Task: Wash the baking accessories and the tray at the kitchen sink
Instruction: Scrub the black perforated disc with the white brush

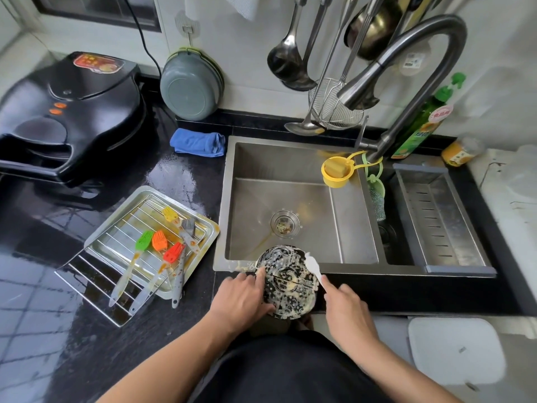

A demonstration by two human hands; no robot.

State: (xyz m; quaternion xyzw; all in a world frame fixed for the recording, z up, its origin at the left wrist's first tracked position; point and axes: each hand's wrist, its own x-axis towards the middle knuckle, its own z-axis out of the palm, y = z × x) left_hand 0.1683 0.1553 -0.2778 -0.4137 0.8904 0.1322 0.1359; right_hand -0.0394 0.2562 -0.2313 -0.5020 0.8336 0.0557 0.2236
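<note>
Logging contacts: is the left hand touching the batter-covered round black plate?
Touching. The head view shows the left hand gripping the plate's left edge, thumb pressed on its face.

I count five silicone brushes on the tray (203, 228): one yellow (171, 214), one grey (188, 225), one green (144, 240), one orange (159, 239), one red (173, 252); one wire rack (96, 282) under them; one round perforated plate (287, 283) and one white scraper (314, 265) between my two hands, left (242, 298) and right (347, 308); one blue cloth (197, 142) on the table; one yellow cup (337, 171) in the sink (290, 158); one green bottle (421, 128).
</note>
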